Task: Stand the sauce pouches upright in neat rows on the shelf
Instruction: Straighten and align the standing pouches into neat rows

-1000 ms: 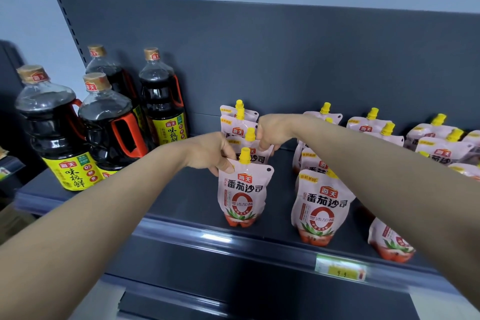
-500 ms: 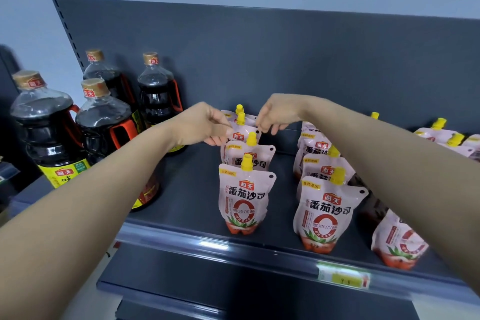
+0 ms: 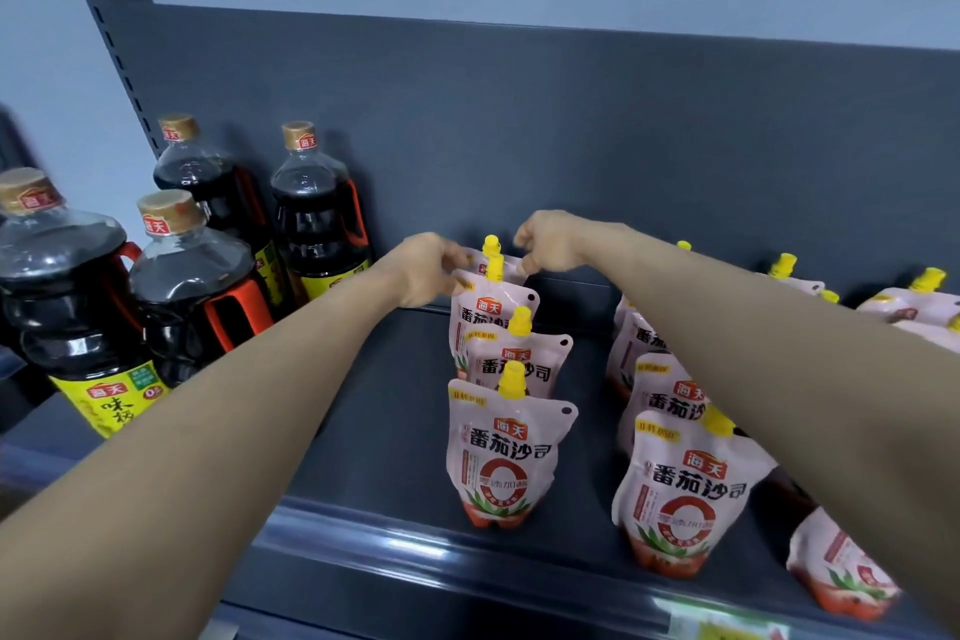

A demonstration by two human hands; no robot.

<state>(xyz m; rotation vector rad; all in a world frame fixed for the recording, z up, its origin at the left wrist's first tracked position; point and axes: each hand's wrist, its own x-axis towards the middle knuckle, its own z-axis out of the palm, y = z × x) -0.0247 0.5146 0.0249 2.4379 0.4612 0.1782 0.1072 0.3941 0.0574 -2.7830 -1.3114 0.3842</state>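
Observation:
Pink tomato-sauce pouches with yellow caps stand in columns on the dark shelf (image 3: 384, 411). The left column runs from the front pouch (image 3: 501, 463) back through two more to the rear pouch (image 3: 491, 245) by the back panel. My left hand (image 3: 426, 270) pinches that rear pouch's top left corner. On the other side, my right hand (image 3: 550, 244) pinches its top right corner. A second column, fronted by another pouch (image 3: 685, 489), stands to the right, partly hidden by my right forearm. One more pouch (image 3: 841, 566) leans at the front right.
Several large soy sauce bottles (image 3: 192, 286) stand on the shelf's left side, close to my left forearm. More pouches (image 3: 924, 288) line the back right. A price tag (image 3: 722, 628) sits on the front rail. A bare strip of shelf separates bottles and pouches.
Both hands have moved from the pouches in the middle of the left column up and back to the rearmost pouch. The view has shifted slightly.

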